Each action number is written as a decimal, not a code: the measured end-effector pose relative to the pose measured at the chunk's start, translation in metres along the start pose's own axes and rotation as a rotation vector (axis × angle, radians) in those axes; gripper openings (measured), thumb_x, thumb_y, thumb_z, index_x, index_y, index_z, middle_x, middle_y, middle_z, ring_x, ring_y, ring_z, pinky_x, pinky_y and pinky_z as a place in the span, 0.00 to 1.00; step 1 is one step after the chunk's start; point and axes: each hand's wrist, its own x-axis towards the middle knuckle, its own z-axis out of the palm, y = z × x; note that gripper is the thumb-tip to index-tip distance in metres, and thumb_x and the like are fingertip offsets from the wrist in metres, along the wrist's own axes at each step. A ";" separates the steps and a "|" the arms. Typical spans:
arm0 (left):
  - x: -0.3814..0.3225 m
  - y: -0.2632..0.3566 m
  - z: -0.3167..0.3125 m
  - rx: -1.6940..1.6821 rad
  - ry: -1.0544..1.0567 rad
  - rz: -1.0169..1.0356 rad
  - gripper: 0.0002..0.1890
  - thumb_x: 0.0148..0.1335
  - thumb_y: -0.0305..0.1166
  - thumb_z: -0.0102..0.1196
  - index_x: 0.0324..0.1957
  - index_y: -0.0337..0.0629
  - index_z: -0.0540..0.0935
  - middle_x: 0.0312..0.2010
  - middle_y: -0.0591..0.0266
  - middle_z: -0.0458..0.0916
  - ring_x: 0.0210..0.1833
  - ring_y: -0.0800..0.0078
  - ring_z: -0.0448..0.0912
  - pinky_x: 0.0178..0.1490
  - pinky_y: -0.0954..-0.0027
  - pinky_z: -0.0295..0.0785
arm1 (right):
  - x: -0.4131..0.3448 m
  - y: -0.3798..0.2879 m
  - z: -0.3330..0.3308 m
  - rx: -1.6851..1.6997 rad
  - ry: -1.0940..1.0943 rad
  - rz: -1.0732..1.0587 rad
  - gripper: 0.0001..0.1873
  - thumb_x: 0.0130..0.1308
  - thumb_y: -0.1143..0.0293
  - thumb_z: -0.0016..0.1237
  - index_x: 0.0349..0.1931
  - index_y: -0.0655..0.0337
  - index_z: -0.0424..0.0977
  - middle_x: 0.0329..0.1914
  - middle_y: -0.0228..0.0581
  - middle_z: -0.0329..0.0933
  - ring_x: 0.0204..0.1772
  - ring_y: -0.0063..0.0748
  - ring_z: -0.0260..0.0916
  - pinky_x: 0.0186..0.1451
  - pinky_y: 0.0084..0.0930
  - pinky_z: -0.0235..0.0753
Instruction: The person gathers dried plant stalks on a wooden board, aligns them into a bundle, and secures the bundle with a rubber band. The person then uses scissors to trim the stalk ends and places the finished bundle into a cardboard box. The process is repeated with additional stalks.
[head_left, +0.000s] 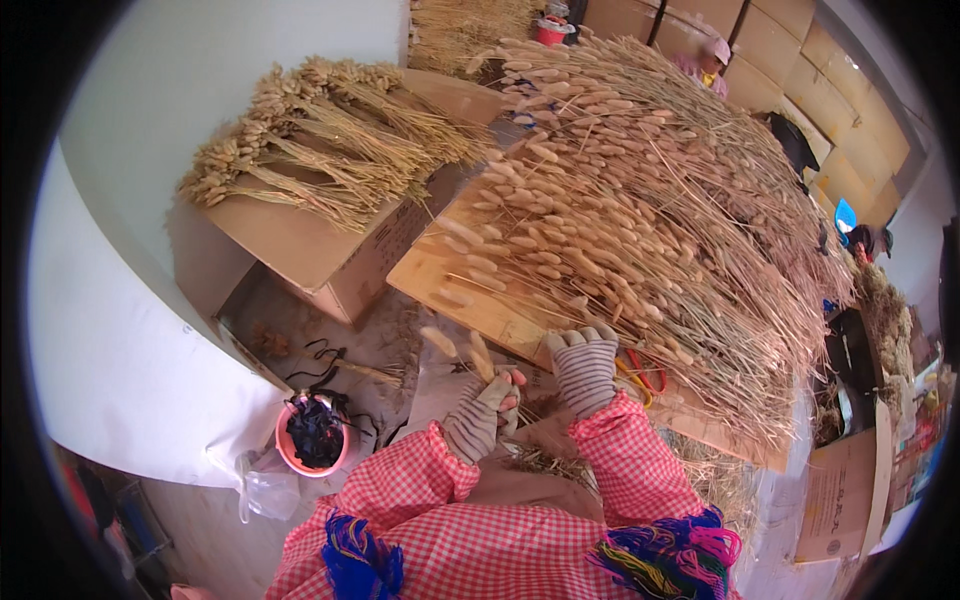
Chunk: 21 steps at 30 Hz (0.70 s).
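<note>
Two fluffy dried grass heads (481, 355) rise from my left hand (484, 420), which wears a striped fingerless glove and is closed around their thin stems. My right hand (586, 369), gloved the same way, is at the near edge of the wooden board (424, 266). Its curled fingers are by the lowest heads of a large heap of dried bunny-tail grass (600, 232); whether they pinch a stem is hidden. Just right of that wrist lie red and yellow tool handles (646, 376), perhaps of scissors.
Tied grass bundles (352, 150) lie on a cardboard box (300, 240) at left. A pink bucket (281, 442) of black strips stands on the floor, near a clear plastic bag (270, 491). Behind the heap, a person (709, 64) is before stacked cartons (772, 45). Another carton (840, 495) stands right.
</note>
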 end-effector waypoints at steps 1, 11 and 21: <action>0.001 0.001 -0.002 0.013 0.014 0.011 0.13 0.69 0.44 0.49 0.42 0.46 0.73 0.20 0.76 0.63 0.19 0.83 0.58 0.23 0.78 0.56 | -0.001 0.002 0.000 0.085 0.116 0.026 0.12 0.51 0.67 0.55 0.38 0.51 0.75 0.34 0.34 0.77 0.45 0.41 0.72 0.58 0.46 0.62; 0.016 -0.008 0.008 -0.084 0.006 0.187 0.20 0.63 0.46 0.57 0.49 0.42 0.75 0.22 0.76 0.64 0.22 0.85 0.60 0.24 0.82 0.56 | -0.037 -0.005 -0.030 0.360 0.300 -0.184 0.14 0.45 0.74 0.55 0.35 0.54 0.73 0.31 0.33 0.73 0.39 0.42 0.72 0.55 0.43 0.67; 0.024 -0.008 0.005 0.032 0.029 0.221 0.16 0.71 0.44 0.44 0.45 0.41 0.74 0.20 0.76 0.64 0.19 0.85 0.58 0.21 0.80 0.55 | -0.061 0.002 -0.027 0.243 0.262 -0.152 0.13 0.48 0.73 0.51 0.37 0.55 0.73 0.35 0.33 0.73 0.42 0.38 0.72 0.58 0.44 0.67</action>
